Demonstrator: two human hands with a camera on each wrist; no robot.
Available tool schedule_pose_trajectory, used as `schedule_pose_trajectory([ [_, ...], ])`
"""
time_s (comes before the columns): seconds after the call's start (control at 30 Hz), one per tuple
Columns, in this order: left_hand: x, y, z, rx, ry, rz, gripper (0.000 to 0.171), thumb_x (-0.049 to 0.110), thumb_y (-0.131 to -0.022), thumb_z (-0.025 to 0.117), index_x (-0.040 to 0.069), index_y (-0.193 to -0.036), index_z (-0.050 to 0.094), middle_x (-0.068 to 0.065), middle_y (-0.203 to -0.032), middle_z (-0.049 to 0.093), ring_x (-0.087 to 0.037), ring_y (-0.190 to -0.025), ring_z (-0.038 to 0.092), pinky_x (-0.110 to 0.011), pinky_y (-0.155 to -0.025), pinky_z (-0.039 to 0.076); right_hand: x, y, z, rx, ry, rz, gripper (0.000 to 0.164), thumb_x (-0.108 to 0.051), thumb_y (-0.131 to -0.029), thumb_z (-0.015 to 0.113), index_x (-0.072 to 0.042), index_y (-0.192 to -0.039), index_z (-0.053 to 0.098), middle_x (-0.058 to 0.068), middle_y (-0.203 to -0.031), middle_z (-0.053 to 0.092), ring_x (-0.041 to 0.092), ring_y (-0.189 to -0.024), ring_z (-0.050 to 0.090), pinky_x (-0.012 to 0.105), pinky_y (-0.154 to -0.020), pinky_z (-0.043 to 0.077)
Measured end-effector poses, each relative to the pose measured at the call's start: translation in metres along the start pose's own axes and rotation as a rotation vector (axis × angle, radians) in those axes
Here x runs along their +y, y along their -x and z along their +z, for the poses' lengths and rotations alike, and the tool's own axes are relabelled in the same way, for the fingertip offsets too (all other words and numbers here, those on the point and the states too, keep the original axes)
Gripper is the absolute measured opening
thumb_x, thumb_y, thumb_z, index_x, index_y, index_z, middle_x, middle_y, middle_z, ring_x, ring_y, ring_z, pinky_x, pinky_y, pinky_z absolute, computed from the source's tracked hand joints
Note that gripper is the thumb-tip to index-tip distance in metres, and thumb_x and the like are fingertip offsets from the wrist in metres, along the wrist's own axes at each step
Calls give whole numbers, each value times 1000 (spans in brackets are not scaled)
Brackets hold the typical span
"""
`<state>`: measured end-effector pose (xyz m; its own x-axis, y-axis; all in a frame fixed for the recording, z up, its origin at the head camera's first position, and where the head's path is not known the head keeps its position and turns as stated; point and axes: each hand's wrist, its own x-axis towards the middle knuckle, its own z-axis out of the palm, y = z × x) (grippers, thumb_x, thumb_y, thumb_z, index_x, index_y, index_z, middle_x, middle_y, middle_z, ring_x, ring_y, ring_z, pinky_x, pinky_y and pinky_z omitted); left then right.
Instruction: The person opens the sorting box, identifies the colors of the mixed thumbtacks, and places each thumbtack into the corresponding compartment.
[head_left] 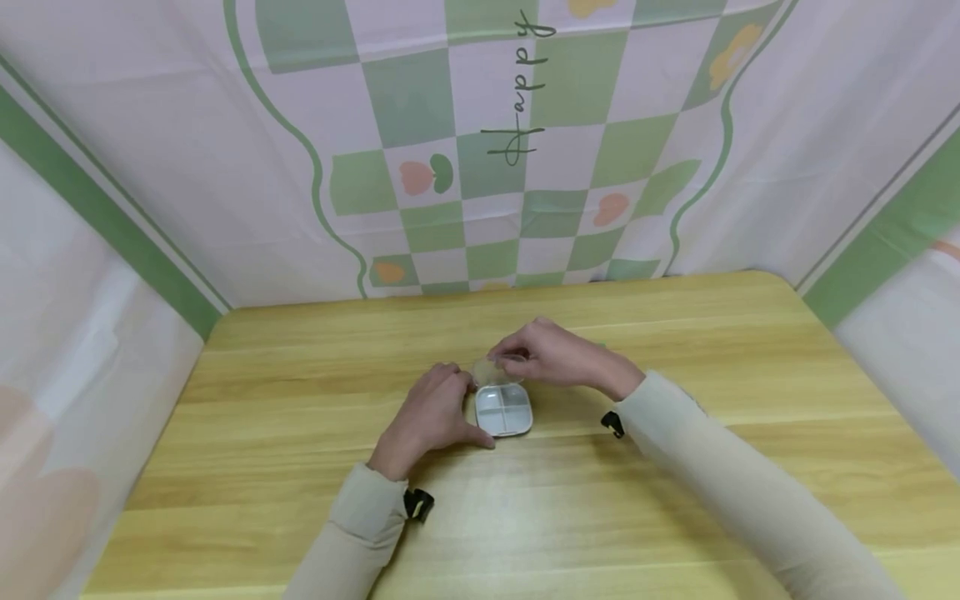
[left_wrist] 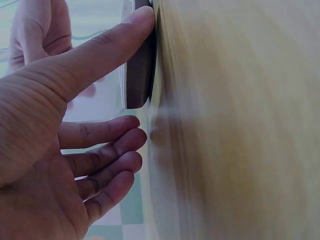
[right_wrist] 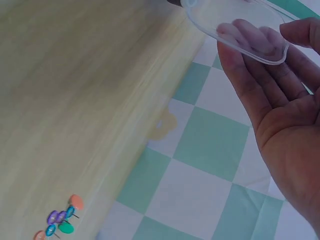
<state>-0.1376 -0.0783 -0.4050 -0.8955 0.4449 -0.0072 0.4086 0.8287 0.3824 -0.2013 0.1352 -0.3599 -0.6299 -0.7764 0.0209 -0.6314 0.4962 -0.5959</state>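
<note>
A small white pill case (head_left: 504,410) with four compartments lies on the table, its clear lid (head_left: 487,372) raised at the far side. My right hand (head_left: 551,354) pinches that lid by its edge, thumb on one face; the fingers show through the clear plastic (right_wrist: 250,37) in the right wrist view. At the case's left side is my left hand (head_left: 435,408). Its thumb (left_wrist: 107,50) lies straight along the near edge, against the dark base (left_wrist: 140,75). The other left fingers, loosely bent, stay beside the case's end.
Several coloured thumbtacks (right_wrist: 62,217) lie on the wooden table (head_left: 300,500), mostly hidden behind the right wrist in the head view. A checked cloth (head_left: 487,167) hangs along the far table edge, with more cloth at both sides.
</note>
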Motion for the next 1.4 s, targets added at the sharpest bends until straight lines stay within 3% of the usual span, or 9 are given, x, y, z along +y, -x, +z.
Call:
schedule_pose_trajectory([
  [0.1,0,0,0,-4,-7,-2,78,63,-51,77,8,-104,60,3,-94,51,-16,-88,44,-30,-82,39,2,3,2,16,1,-12,28,-21,-91,53,-10,-114,64,-2,-96,67,3,-54,45,23,-52,41],
  [0.2,0,0,0,-10,0,-1,80,65,-50,76,8,-104,60,3,-94,51,-16,-89,44,-31,-83,39,3,5,4,24,-8,-19,31,-25,-92,53,-11,-117,62,-3,-106,65,3,-74,57,24,-62,46],
  [0.27,0,1,-2,-16,10,-3,82,66,-50,76,8,-105,60,2,-95,52,-16,-91,45,-31,-83,39,3,7,5,27,-9,-19,34,-30,-92,52,-12,-120,61,-3,-110,64,5,-90,59,25,-72,47],
  [0.37,1,3,-6,-23,27,-9,83,67,-51,74,8,-107,61,0,-99,55,-17,-93,46,-31,-82,40,5,9,6,40,-6,-20,40,-38,-92,52,-12,-123,59,-4,-112,63,8,-99,59,27,-78,47],
  [0.57,0,6,-17,-13,69,-24,75,63,-54,76,9,-104,64,-1,-100,58,-15,-88,48,-29,-76,41,9,16,5,79,-22,9,50,-46,-89,53,-12,-125,56,-4,-115,61,9,-101,57,30,-82,46],
  [0.8,-1,4,-19,-23,130,67,57,54,-59,78,17,-102,67,4,-102,62,-15,-92,53,-29,-78,42,20,28,2,122,-37,73,45,-43,-88,57,-17,-125,56,1,-120,59,12,-105,55,34,-86,44],
  [1.03,1,3,-14,-24,117,96,69,56,-59,77,19,-115,63,0,-110,59,-17,-98,50,-32,-83,40,33,38,0,169,-5,80,44,-40,-86,61,-16,-123,57,2,-117,61,16,-104,56,34,-87,43],
  [1.4,1,3,-8,-13,53,95,70,56,-63,75,16,-118,61,0,-111,57,-18,-101,49,-35,-88,38,47,58,-11,225,59,143,42,-40,-85,62,-11,-115,62,5,-112,62,24,-102,56,37,-84,45],
])
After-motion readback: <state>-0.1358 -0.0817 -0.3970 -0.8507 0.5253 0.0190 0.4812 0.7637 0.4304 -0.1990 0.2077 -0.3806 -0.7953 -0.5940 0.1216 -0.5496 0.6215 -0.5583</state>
